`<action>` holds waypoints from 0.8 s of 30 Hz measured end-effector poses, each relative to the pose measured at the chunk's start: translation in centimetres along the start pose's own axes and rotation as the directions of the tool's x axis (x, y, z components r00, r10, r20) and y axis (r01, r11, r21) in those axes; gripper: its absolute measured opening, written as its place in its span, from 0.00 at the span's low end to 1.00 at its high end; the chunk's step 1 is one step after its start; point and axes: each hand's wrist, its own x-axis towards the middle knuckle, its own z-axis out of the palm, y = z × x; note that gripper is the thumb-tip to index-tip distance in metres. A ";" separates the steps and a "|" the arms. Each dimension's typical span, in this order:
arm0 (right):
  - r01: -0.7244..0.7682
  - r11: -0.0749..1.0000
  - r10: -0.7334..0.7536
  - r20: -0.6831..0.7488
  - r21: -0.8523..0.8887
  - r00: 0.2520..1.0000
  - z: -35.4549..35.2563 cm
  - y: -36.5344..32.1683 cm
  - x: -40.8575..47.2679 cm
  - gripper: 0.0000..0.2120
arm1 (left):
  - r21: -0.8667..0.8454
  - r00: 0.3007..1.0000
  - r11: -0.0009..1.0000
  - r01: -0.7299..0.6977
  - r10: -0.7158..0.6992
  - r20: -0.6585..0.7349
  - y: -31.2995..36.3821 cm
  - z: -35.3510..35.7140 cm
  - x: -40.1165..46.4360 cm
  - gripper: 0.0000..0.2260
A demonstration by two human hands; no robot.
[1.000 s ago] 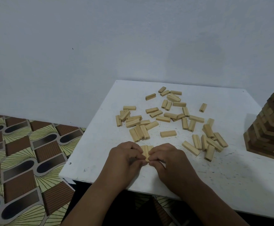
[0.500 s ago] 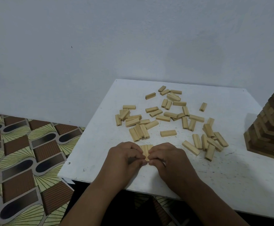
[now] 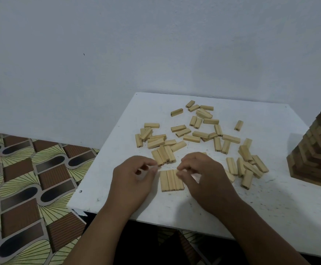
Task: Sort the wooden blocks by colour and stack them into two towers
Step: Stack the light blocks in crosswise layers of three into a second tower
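Three light wooden blocks (image 3: pixel 171 180) lie side by side as a flat row on the white table (image 3: pixel 270 203), near its front edge. My left hand (image 3: pixel 132 181) hovers just left of the row, fingers loosely curled and holding nothing. My right hand (image 3: pixel 203 176) is just right of it, its fingertips at the row's upper right corner, also holding nothing. Several loose light blocks (image 3: pixel 194 134) are scattered behind the hands. A tall tower of darker and mixed-tone blocks (image 3: pixel 316 153) stands at the table's right, cut off by the frame.
A grey-blue wall runs behind the table. To the left, a patterned brown and green floor (image 3: pixel 26 178) lies below the table's edge. More loose blocks (image 3: pixel 249 165) lie between my right hand and the tower.
Both hands pressed together on the row of blocks before; now they have drawn apart and let go, leaving the three blocks lying flat in full view.
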 end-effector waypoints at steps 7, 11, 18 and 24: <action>-0.238 0.967 0.240 0.013 -0.088 0.971 2.5 -1.7 3.3 0.17 | 0.189 0.981 0.972 0.139 -0.160 0.105 0.2 1.5 3.0 0.14; -0.367 0.924 0.372 0.026 -0.108 0.928 2.4 -2.1 4.8 0.06 | 0.180 0.969 0.971 0.158 -0.187 0.159 0.5 1.8 3.4 0.17; -0.415 0.910 0.415 0.003 -0.012 0.910 0.7 -1.4 4.3 0.04 | 0.161 0.983 0.977 0.138 -0.156 0.102 -0.4 2.0 3.7 0.10; -0.377 0.923 0.381 -0.052 0.081 0.923 -1.2 -1.3 2.4 0.05 | 0.105 0.992 0.987 0.124 -0.120 -0.039 0.5 0.6 3.3 0.09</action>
